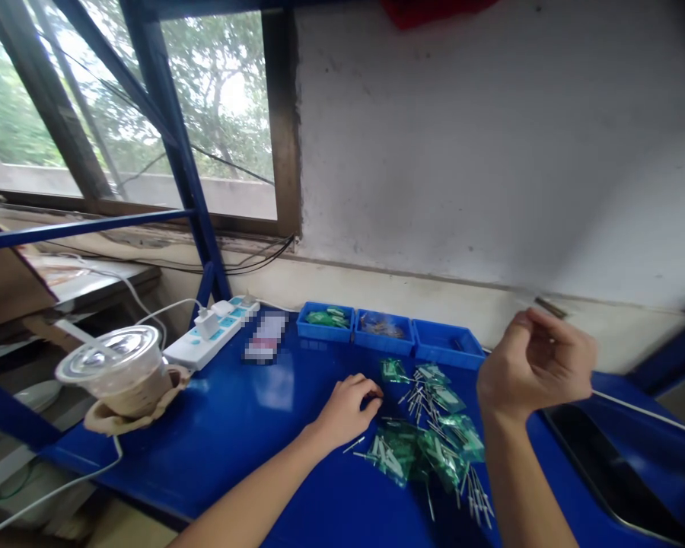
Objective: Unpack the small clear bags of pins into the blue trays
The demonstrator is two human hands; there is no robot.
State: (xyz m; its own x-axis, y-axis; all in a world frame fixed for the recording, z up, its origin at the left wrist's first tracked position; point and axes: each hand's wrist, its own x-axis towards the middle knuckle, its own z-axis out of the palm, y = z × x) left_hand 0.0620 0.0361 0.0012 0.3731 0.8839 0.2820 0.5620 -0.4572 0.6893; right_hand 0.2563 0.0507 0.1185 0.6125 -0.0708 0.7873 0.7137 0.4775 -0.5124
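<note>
My right hand (540, 365) is raised over the right side of the table. Its thumb and forefinger pinch a small clear plastic bag (551, 307) with a thin brownish piece inside, slightly blurred. Low over the blue tabletop, my left hand (351, 409) has its fingers curled toward the thumb; whatever lies between them is too small to make out. Beside it are several green packets (396, 454) and loose thin metal rivet-like pins (419, 399). A few more pins (476, 495) lie in a bunch nearer the front, and a single pin (354, 444) rests just below my left hand.
Along the back stand a blue bin of green packets (325, 334), a bin of brownish pieces (380, 346) and a third blue bin (448, 360). A power strip (211, 335), a phone (266, 335) and a lidded drink cup (122, 365) are left; a dark tray-like object (610, 472) lies right.
</note>
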